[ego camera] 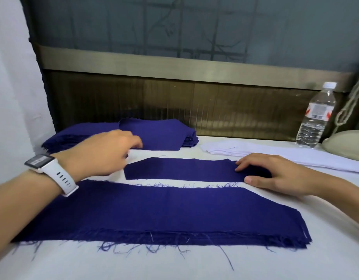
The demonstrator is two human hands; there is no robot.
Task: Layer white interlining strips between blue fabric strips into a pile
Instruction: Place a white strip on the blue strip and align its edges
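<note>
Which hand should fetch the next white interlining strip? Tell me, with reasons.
Right. The right hand rests on the blue strip just beside the white interlining stack; the left hand is at the strip's opposite end.

Fabric pile [164,215] nearest, single strip [180,170] behind it, fabric stack [158,134] back left, interlining stack [275,156] back right.
</note>
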